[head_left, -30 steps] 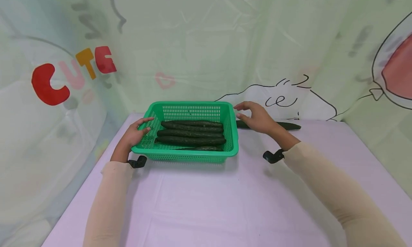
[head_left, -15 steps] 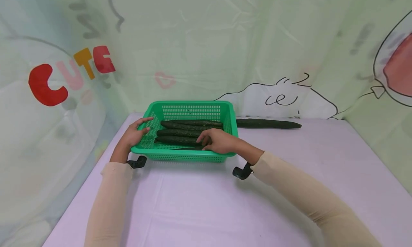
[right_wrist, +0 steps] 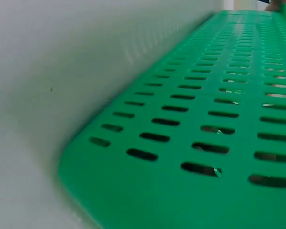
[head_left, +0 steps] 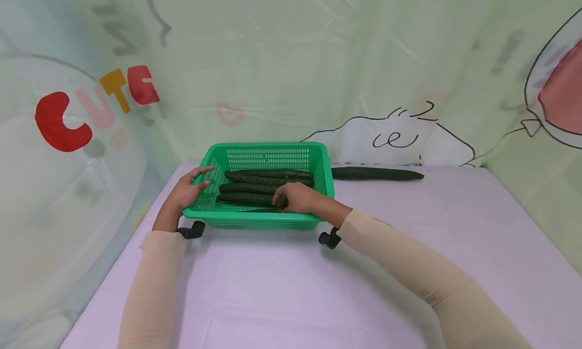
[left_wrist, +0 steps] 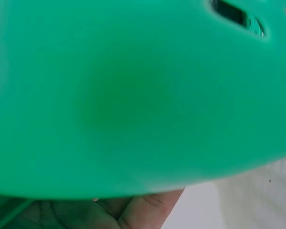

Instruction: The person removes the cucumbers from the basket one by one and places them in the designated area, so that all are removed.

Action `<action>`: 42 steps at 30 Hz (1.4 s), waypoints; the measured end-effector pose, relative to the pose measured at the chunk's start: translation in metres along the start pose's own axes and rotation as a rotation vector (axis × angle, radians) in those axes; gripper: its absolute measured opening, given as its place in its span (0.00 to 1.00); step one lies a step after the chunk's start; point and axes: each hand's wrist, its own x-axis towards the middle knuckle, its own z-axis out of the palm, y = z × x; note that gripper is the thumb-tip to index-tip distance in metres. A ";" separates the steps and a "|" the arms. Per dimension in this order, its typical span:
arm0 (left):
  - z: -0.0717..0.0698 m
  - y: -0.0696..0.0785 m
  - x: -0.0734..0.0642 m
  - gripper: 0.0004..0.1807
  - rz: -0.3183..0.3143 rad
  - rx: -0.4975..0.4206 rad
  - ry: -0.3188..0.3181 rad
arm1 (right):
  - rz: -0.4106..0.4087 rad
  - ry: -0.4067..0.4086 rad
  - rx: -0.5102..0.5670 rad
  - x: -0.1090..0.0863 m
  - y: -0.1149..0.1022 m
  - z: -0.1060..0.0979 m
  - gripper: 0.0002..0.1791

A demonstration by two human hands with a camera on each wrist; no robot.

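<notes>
A green plastic basket (head_left: 259, 216) with slotted walls holds several dark green cucumbers (head_left: 247, 198) lying lengthwise. My left hand (head_left: 184, 192) rests on its left end, index finger and thumb stretched over the rim; the left wrist view shows part of that hand (left_wrist: 148, 210) below the green rim. My right hand (head_left: 297, 197) reaches inside over the front wall, its curled fingers gripping the front cucumber (head_left: 259, 210), mostly hidden by the hand and rim. In the right wrist view the basket's outer wall (right_wrist: 148, 183) hides that grip.
Another cucumber (head_left: 377, 173) lies on the table outside the basket, behind and to the right. The pale purple table (head_left: 273, 288) backs onto a printed curtain (head_left: 282, 76). A small black wrist camera (head_left: 329, 239) hangs at the right cuff.
From beside the basket's right rim, my right hand has moved left and down into the basket, its fingers closing on the front cucumber. The left hand stays at the left rim.
</notes>
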 end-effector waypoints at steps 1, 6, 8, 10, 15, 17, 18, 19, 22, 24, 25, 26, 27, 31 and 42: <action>0.000 0.000 0.000 0.27 0.000 0.006 0.002 | -0.005 -0.003 -0.005 0.000 -0.001 0.000 0.17; -0.002 0.002 -0.001 0.27 -0.003 0.016 -0.002 | 0.001 -0.045 -0.038 0.001 -0.004 -0.002 0.18; -0.002 0.002 0.000 0.27 -0.003 0.013 -0.004 | 0.013 -0.069 -0.045 0.002 -0.005 -0.002 0.19; -0.002 0.001 0.000 0.27 -0.003 0.007 -0.005 | 0.027 -0.093 -0.048 0.003 -0.006 -0.002 0.20; -0.001 0.000 0.001 0.27 0.002 -0.005 -0.006 | 0.045 -0.128 -0.078 0.004 -0.007 -0.001 0.20; -0.001 -0.001 0.001 0.27 0.002 -0.005 -0.005 | 0.045 -0.128 -0.098 0.005 -0.008 0.000 0.20; -0.001 -0.001 0.001 0.27 0.000 -0.004 -0.004 | 0.047 -0.129 -0.107 0.005 -0.008 0.000 0.20; -0.001 -0.001 0.001 0.27 -0.001 -0.004 -0.004 | 0.047 -0.129 -0.115 0.006 -0.008 0.000 0.20; -0.001 -0.001 0.000 0.27 -0.006 -0.006 -0.003 | 0.046 -0.126 -0.145 0.007 -0.009 0.001 0.19; -0.001 -0.001 0.000 0.28 -0.007 -0.009 -0.003 | 0.049 -0.129 -0.156 0.008 -0.010 0.002 0.18; -0.001 -0.001 0.000 0.28 -0.007 -0.011 -0.003 | 0.051 -0.130 -0.158 0.008 -0.010 0.002 0.18; -0.001 -0.001 0.000 0.28 -0.007 -0.013 -0.004 | 0.057 -0.132 -0.160 0.008 -0.011 0.002 0.17; -0.001 0.000 0.000 0.28 -0.007 -0.013 -0.005 | 0.063 -0.135 -0.159 0.008 -0.011 0.002 0.17; 0.000 0.001 0.000 0.28 -0.008 -0.019 -0.008 | 0.083 -0.152 -0.157 0.008 -0.011 0.002 0.16; -0.001 0.000 0.000 0.28 -0.005 -0.022 -0.011 | 0.055 -0.165 -0.187 0.010 -0.009 0.003 0.16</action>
